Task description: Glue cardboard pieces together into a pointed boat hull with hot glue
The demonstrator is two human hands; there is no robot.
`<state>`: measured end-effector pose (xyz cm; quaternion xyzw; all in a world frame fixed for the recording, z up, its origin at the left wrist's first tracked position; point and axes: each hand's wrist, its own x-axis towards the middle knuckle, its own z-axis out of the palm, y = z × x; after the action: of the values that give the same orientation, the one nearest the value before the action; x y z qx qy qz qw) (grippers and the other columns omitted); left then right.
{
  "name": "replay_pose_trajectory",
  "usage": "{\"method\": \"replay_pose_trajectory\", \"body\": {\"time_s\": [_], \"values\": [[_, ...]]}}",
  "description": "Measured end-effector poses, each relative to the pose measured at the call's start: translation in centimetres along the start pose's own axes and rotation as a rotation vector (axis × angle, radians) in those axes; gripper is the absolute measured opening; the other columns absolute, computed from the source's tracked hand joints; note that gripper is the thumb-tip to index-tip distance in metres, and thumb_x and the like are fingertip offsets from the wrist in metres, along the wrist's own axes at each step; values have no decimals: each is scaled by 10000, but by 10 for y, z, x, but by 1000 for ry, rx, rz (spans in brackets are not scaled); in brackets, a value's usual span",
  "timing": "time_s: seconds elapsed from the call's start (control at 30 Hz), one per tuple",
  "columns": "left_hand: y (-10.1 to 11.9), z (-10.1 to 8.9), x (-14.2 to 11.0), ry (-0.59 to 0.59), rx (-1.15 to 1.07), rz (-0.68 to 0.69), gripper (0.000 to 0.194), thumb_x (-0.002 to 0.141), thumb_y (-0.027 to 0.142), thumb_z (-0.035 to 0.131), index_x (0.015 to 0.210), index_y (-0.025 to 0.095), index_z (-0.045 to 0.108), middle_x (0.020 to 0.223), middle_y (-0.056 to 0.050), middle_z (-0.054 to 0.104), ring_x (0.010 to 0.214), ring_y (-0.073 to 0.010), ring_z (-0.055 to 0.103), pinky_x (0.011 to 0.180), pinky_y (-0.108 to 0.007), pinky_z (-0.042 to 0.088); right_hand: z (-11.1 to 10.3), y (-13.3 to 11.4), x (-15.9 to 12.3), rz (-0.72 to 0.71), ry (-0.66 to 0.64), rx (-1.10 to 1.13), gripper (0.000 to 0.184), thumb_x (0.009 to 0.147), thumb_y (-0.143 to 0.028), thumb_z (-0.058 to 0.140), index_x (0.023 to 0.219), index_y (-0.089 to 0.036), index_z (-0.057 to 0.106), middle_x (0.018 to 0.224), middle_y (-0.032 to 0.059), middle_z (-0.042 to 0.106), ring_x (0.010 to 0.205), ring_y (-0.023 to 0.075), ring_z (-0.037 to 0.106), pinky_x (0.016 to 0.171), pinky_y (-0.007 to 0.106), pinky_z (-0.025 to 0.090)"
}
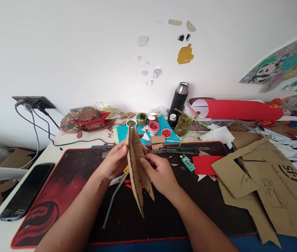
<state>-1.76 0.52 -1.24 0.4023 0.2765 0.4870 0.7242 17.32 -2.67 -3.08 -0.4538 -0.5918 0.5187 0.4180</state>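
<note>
Between both hands stands a folded, pointed piece of brown cardboard [135, 168], its corrugated edge facing me and its two sides spread apart below. My left hand [117, 158] grips its left side with the thumb near the upper edge; the other fingers are mostly hidden behind it. My right hand [161, 171] is closed on the right side, thumb pressed on the inner face. Beneath the cardboard lie red-handled scissors [130, 184], partly covered, and a thin grey strip [113, 199].
Paint pots [153, 126] stand on blue paper at the back, near a black thermos [179, 99] and a jar [182, 126] with brushes. A box cutter [180, 150] lies ahead. Cardboard scraps [277, 196] are piled right; a phone [27, 190] lies left on the table.
</note>
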Motion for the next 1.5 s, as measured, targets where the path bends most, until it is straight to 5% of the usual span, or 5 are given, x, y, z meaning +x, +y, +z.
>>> {"method": "replay_pose_trajectory", "body": {"time_s": [0.23, 0.43, 0.57, 0.97, 1.5], "values": [[14, 1, -4, 170, 101, 146, 730, 810, 695, 881, 1355, 227, 752, 1001, -64, 757, 805, -219, 725, 751, -329, 620, -2, -2, 1, 24, 76, 153, 412, 996, -579, 706, 1050, -184, 811, 738, 16, 672, 622, 154, 546, 587, 277, 421], [23, 8, -13, 322, 738, 179, 707, 874, 572, 874, 1474, 256, 674, 1452, -109, 713, 1315, -357, 655, 1083, -412, 532, -1, -8, 1, 62, 11, 352, 549, 923, -720, 748, 1021, -181, 778, 566, -66, 481, 491, 109, 382, 459, 246, 289], [23, 19, -15, 268, 928, 205, 619, 901, 531, 848, 1433, 243, 717, 1420, -103, 741, 1293, -364, 664, 1129, -426, 490, -1, -8, 3, 101, 26, 439, 534, 877, -716, 797, 973, -195, 738, 536, -81, 473, 455, 96, 356, 422, 233, 241], [30, 28, -16, 195, 426, -36, 350, 846, 491, 921, 998, 217, 764, 951, -41, 763, 824, -210, 653, 724, -258, 524, -5, -12, 5, 191, 7, 681, 473, 835, -615, 893, 834, -207, 654, 508, -97, 452, 430, 60, 291, 423, 218, 159], [22, 12, -18, 164, 105, -212, 355, 785, 460, 977, 949, 189, 815, 830, -41, 754, 709, -178, 680, 657, -248, 549, -3, -13, 3, 201, -50, 733, 517, 810, -642, 913, 806, -206, 634, 482, -111, 412, 424, 59, 274, 427, 210, 164]]}}
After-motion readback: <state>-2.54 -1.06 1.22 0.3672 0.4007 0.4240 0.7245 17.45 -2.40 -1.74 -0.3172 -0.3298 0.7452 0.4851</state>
